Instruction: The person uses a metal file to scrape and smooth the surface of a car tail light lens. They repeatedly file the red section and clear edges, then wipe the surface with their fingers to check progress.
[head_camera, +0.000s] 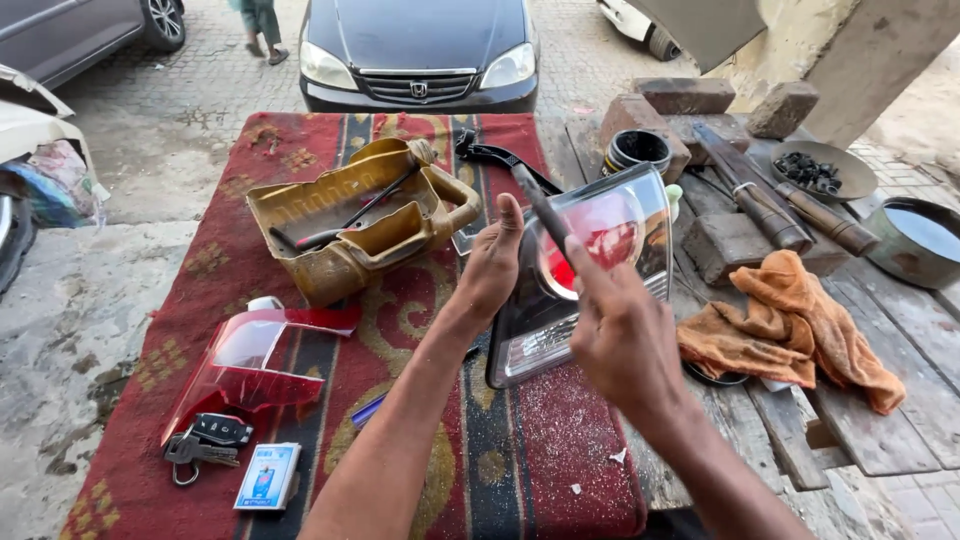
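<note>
On the red patterned rug (300, 400) that covers the near part of the worktop (880, 440), a car tail-light unit (585, 270) stands tilted on its edge, lens side toward the camera, its red inner part showing through the clear cover; the left hand (492, 262) props it from the left side, palm flat against the housing and fingers up, a loose, unclenched grip that seems meant only to keep the lamp upright; the right hand (622, 335) is raised in front of the lens and is closed around a dark slim tool (542, 208), its tip slanting up and left toward the lamp's upper rim, probably so the point can work along the seam; just beyond, a cut-open yellow canister (355, 220) lies on its side as a tray, with a long thin tool inside; near the left edge of the rug lie a separate red lens piece (250, 365), a bunch of keys with a fob (205, 440) and a small blue-and-white box (268, 475); to the right, on bare planks, an orange rag (800, 325) lies crumpled, with bricks (690, 100), a metal bowl of dark small parts (825, 170) and a pan of water (920, 240) behind it; a dark car (420, 50) stands past the far end.
</note>
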